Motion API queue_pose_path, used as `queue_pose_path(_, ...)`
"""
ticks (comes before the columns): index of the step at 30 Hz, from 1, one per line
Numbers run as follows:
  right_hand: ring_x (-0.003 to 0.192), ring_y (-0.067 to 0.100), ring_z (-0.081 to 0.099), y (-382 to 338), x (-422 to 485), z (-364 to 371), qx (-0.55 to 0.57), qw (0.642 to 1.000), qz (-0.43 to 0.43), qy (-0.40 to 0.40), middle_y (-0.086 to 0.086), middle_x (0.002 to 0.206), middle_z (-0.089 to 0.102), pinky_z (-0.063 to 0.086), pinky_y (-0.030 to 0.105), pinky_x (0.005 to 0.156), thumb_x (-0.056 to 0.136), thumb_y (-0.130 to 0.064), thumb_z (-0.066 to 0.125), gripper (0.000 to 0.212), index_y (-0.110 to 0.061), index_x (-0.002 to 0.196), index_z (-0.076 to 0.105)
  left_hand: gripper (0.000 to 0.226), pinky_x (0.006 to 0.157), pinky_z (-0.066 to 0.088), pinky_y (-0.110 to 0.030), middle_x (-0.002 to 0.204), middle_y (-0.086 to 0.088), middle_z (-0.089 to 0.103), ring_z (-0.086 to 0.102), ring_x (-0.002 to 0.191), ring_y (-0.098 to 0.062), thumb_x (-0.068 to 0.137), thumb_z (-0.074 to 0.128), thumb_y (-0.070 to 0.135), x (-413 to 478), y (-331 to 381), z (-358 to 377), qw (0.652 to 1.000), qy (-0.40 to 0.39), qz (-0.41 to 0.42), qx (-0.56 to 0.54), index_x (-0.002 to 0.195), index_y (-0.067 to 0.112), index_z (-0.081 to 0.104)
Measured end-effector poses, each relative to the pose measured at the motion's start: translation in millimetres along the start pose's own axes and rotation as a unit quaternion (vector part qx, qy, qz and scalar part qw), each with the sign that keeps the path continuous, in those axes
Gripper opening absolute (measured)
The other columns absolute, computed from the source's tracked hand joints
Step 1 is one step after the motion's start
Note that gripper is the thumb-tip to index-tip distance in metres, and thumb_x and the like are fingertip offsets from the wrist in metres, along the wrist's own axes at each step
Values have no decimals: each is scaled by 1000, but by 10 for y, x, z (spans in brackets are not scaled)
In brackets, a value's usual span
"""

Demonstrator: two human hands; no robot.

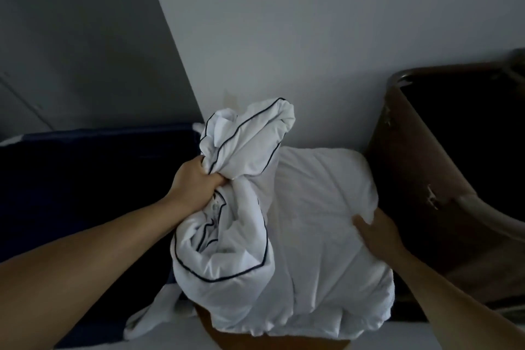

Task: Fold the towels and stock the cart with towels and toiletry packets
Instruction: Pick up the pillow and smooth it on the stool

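Note:
A large bundle of white linen (318,236) fills the middle of the view. Its left part is a crumpled white cloth with dark piping (241,150), bunched up and lifted above the rest. My left hand (196,182) grips this piped cloth in a fist at its gathered neck. My right hand (375,231) rests with straight fingers against the right side of the plain white bundle. A brown surface (255,342) shows under the bundle's lower edge; what it belongs to is hidden.
A dark blue surface (93,179) lies to the left, against a grey wall. To the right stands a brown bin with a dark inside (420,167), its rim worn in spots. A pale wall (312,51) rises directly behind the linen.

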State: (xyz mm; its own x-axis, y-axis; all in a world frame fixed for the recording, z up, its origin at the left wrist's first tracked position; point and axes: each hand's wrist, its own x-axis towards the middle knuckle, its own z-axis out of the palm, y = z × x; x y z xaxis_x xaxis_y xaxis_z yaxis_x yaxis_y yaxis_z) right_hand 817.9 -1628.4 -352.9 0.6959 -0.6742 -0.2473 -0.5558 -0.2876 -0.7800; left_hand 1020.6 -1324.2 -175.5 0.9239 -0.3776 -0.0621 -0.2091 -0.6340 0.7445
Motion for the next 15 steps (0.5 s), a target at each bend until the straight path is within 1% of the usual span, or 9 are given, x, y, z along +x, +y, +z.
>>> queue_pose_path(2, 125, 37, 53, 324, 102, 209, -50, 997, 45, -43, 22, 137, 55, 41, 40, 104, 96, -26, 64, 56, 1, 141, 45, 8, 62, 43, -22, 83, 7, 70, 64, 79, -7, 83, 74, 22, -11, -121, 27, 1000, 9, -20, 15, 86, 22, 66)
queue_pose_path(5, 133, 38, 46, 620, 227, 439, -79, 988, 96, -91, 25, 147, 45, 37, 41, 109, 91, -26, 70, 70, 4, 146, 37, 7, 62, 43, -23, 82, 6, 71, 65, 78, -8, 83, 73, 21, 32, -204, 29, 998, 22, -44, 29, 84, 21, 66)
queue_pose_path(7, 134, 40, 44, 601, 278, 492, -84, 986, 119, -84, 27, 147, 42, 38, 44, 109, 85, -29, 77, 81, 6, 146, 36, 8, 62, 45, -24, 81, 5, 70, 65, 78, -10, 82, 73, 19, 66, -173, 83, 998, 17, -50, 37, 82, 21, 65)
queue_pose_path(8, 136, 40, 42, 562, 301, 494, -96, 987, 109, -66, 27, 150, 39, 37, 46, 110, 82, -32, 80, 89, 5, 148, 34, 8, 64, 47, -25, 81, 4, 70, 65, 78, -11, 82, 73, 18, 73, -144, 133, 998, 10, -52, 42, 81, 20, 65)
queue_pose_path(9, 140, 40, 35, 514, 316, 493, -117, 989, 81, -49, 24, 154, 32, 34, 47, 112, 79, -34, 82, 97, 1, 152, 29, 8, 66, 49, -27, 82, 3, 71, 65, 79, -13, 82, 73, 18, 78, -113, 191, 997, 1, -53, 48, 81, 20, 65)
queue_pose_path(11, 150, 33, 14, 360, 373, 484, -196, 980, -25, -34, 12, 164, 13, 24, 48, 118, 77, -41, 79, 107, -14, 158, 16, 8, 69, 51, -29, 82, 1, 71, 66, 79, -15, 81, 73, 18, 95, -72, 298, 997, -11, -53, 57, 81, 19, 66)
queue_pose_path(12, 152, 29, 7, 244, 427, 493, -235, 968, -81, -33, 7, 166, 7, 20, 48, 119, 78, -45, 76, 106, -19, 159, 12, 8, 66, 49, -28, 80, 2, 72, 67, 78, -15, 81, 74, 18, 107, -68, 325, 997, -13, -52, 57, 80, 20, 66)
queue_pose_path(13, 153, 25, 4, 102, 507, 516, -247, 960, -125, -37, 4, 167, 7, 18, 48, 120, 81, -49, 72, 101, -22, 159, 13, 8, 63, 47, -26, 78, 3, 72, 67, 77, -13, 81, 74, 19, 124, -71, 329, 997, -13, -52, 54, 79, 22, 66)
queue_pose_path(15, 154, 18, 3, -244, 690, 604, -221, 957, -174, -71, -1, 166, 11, 13, 46, 122, 89, -55, 63, 88, -23, 158, 19, 10, 60, 44, -22, 76, 13, 73, 66, 72, -3, 81, 74, 22, 163, -80, 274, 997, -14, -56, 49, 77, 29, 68)
